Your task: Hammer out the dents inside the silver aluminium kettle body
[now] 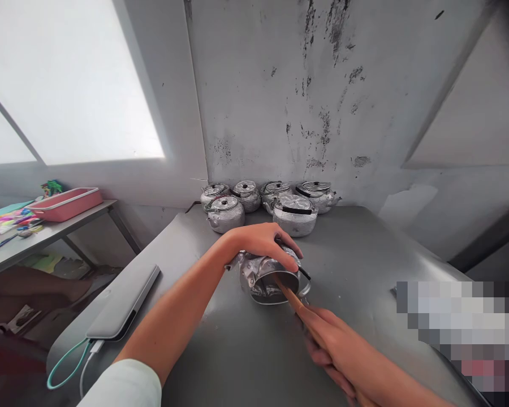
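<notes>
My left hand (265, 242) lies over a small aluminium kettle (268, 278) that is tipped on its side on the grey metal table (237, 350), its open mouth facing me. Its fingers curve over the kettle's top and hold it down. My right hand (328, 339) comes in from the lower right, closed round a wooden stick (289, 294) whose far end reaches into the kettle's mouth. The kettle's black wire handle sticks out to the right.
Several lidded aluminium kettles (225, 213) stand in two rows at the table's far edge against a stained wall. A closed laptop (125, 302) with a teal cable lies at the left. A side table with a pink tray (65, 204) stands further left.
</notes>
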Available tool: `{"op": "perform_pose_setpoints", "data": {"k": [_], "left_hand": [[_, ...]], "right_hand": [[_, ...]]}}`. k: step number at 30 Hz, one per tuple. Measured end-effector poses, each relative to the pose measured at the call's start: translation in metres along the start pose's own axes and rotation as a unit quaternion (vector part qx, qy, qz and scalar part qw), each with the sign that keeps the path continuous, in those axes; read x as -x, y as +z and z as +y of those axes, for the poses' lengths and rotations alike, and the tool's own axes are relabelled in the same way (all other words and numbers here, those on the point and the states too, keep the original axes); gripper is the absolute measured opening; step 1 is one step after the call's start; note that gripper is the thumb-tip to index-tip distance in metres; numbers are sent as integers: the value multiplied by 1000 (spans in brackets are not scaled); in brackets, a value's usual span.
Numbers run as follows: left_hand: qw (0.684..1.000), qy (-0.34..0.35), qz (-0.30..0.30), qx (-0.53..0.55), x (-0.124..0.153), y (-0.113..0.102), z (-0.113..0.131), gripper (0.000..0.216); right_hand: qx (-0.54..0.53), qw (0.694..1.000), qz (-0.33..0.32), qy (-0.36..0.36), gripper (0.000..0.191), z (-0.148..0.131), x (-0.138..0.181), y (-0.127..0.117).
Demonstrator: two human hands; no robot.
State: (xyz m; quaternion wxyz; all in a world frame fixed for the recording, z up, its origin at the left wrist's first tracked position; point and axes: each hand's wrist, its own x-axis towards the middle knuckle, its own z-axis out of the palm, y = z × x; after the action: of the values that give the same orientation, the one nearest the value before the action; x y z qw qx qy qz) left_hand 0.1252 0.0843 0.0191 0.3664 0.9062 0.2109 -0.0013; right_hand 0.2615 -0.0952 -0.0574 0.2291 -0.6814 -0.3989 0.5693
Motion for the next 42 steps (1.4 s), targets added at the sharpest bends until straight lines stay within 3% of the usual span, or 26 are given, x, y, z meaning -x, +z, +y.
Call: {"op": "perform_pose_setpoints", "data": {"k": [4,10,16,22,28,42], "left_hand": [[1000,-3,-3,0,0,0,1,50],[1000,-9,-1,-4,-1,2,0,50],[1000,-6,-6,3,-2,2,-1,50],[1000,-8,-3,3,-2,2,0,50],[1000,-3,0,3,-2,2,-1,50],[1000,3,-6,2,-2,1,-2,51]], "right_hand": [[1,1000,-26,-10,38,0,-3,-4],[-2,998,-4,-55,41,0,-7,0],[-10,998,37,-57,43,0,-5,7],[-20,997,20,-73,41,-4,-1,5],[-1,999,29,-38,41,-2,-2,5],[1,998,32,-51,47,3,-4,4]]}}
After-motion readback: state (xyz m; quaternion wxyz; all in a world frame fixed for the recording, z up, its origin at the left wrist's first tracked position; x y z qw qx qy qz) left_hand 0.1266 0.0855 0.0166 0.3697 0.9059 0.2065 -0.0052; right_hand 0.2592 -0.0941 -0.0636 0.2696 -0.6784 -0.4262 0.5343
